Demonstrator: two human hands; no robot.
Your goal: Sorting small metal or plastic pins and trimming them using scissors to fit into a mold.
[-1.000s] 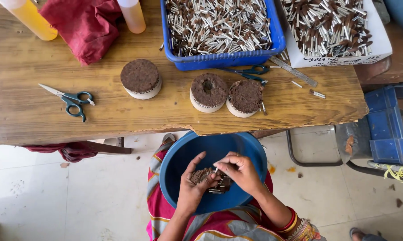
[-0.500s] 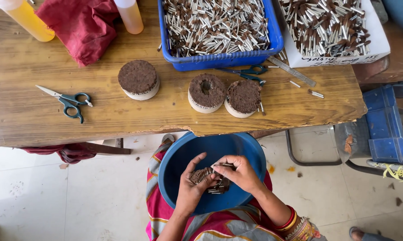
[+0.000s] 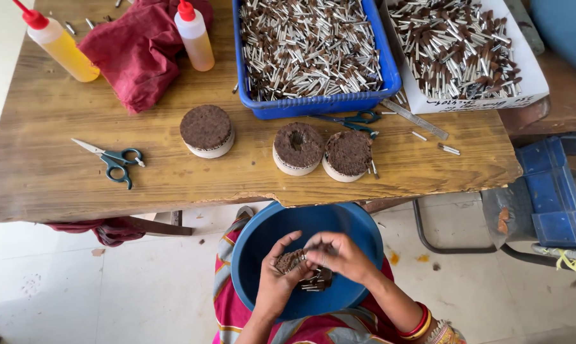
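Over a blue bowl (image 3: pixel 262 236) on my lap, my left hand (image 3: pixel 276 280) cups a bundle of small brown-tipped metal sticks (image 3: pixel 292 260). My right hand (image 3: pixel 341 255) sits against that bundle from the right, fingers curled onto its top. More loose sticks (image 3: pixel 316 280) lie in the bowl under my hands. On the wooden table (image 3: pixel 58 165) ahead stand three round bundles with brown tops: one to the left (image 3: pixel 205 129), one in the middle (image 3: pixel 298 147) with a hollow centre, one to the right (image 3: pixel 348 155).
A blue tray (image 3: pixel 320 105) and a white box (image 3: pixel 479 102) at the back hold several loose sticks. Scissors (image 3: pixel 112 158) lie at the left, a second pair (image 3: pixel 355 120) by the blue tray. Two squeeze bottles, yellow (image 3: pixel 61 46) and orange (image 3: pixel 193 37), flank a red cloth (image 3: pixel 138 51). A blue crate (image 3: pixel 555 191) stands on the right.
My right hand has closed down from a pinch above the bundle onto its top. My left hand keeps cupping the bundle over the bowl.
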